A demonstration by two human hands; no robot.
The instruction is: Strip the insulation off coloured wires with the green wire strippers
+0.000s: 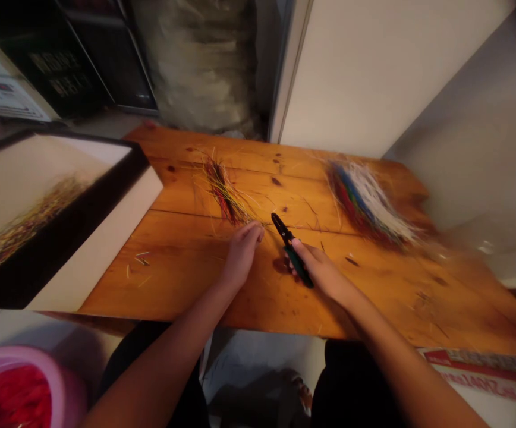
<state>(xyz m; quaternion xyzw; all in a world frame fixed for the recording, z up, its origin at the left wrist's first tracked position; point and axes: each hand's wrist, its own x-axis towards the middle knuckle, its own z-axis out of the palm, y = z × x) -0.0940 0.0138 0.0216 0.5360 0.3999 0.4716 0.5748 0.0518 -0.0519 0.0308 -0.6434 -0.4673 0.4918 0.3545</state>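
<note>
Left hand (242,252) curled, hold unclear, beside coloured wire strands (225,193); right hand (318,267) gripping black-green wire cutters (286,235). Risk: careless blades nicking fingers, snippets scattering across pine boards (173,279).

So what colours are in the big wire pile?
The big wire pile is white, blue, green and red, seen best in the head view.

The carton (485,374) has red print and the black panel (57,74) has pale letters, but both are too blurred to read.
</note>
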